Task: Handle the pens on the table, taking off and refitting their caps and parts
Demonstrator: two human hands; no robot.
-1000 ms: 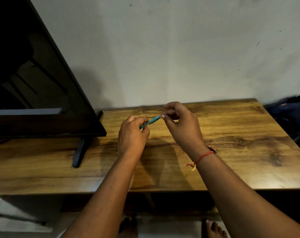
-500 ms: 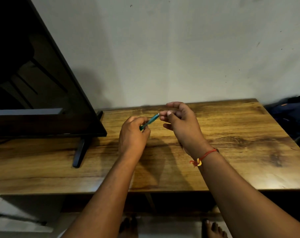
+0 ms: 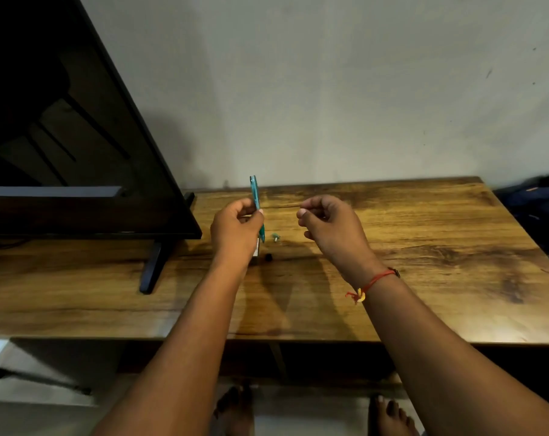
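Dark television (image 3: 62, 136) on its black stand foot (image 3: 152, 265), left on wooden table (image 3: 424, 262).

We take this for a room in a home. A wood-grain table (image 3: 424, 247) runs across the middle of the frame against a plain, scuffed grey wall (image 3: 329, 89), and a flat-screen television (image 3: 78, 136) on a black foot (image 3: 152, 269) fills the upper left. At the right edge a dark bag (image 3: 540, 212) lies slumped beside the table. Along the bottom we see bare feet (image 3: 389, 415) on a pale floor — a domestic setting, not a workplace.
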